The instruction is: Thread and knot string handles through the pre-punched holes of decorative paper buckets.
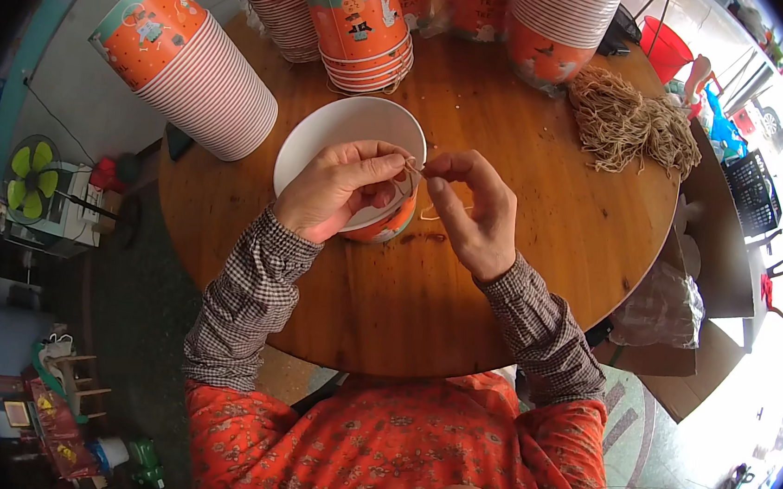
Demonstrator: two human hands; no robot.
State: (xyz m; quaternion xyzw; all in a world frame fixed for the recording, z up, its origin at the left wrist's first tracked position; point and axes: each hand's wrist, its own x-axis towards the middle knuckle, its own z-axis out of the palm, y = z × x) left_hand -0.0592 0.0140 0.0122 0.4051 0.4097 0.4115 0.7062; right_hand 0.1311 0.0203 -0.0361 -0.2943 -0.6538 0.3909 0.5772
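Red garment point(393, 436), left hand point(343, 186), right hand point(478, 217) — cord point(412, 163) pinched between

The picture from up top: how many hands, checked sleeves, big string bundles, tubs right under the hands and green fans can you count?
Left hand and right hand: 2
Checked sleeves: 2
String bundle: 1
Tub: 1
Fan: 1
Total: 7

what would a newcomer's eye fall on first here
Probably the tilted stack of orange-printed buckets at the left of the round wooden table, with more stacks along its far side. Next, the left hand and right hand pinching a thin pale cord near the rim of a white-lined bucket. A tan heap of cords stands out too, at the table's far right.
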